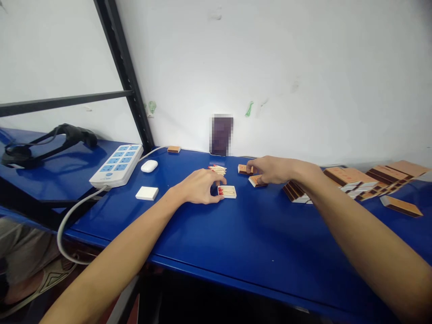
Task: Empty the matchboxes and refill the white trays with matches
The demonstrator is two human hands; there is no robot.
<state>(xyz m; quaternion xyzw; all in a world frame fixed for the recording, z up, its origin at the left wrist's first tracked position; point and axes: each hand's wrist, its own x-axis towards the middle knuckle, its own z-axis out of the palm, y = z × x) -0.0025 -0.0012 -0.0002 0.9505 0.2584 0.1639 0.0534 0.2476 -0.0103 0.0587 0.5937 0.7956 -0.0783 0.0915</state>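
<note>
A small white matchbox tray holding red-tipped matches lies on the blue table. My left hand has its thumb and index finger closed around the tray's left end. Just behind that hand is a loose pile of matches. To the right, my right hand pinches an orange matchbox near the table surface, its thumb on top and its index finger at the far edge. Another orange matchbox sits right behind it, close to the index fingertip. The fingers partly cover both boxes.
Stacked matchboxes stand at the right, with a single matchbox beside them. On the left are a white box, a white earphone case, a power strip and a black headset strap. A dark pixelated object leans against the wall.
</note>
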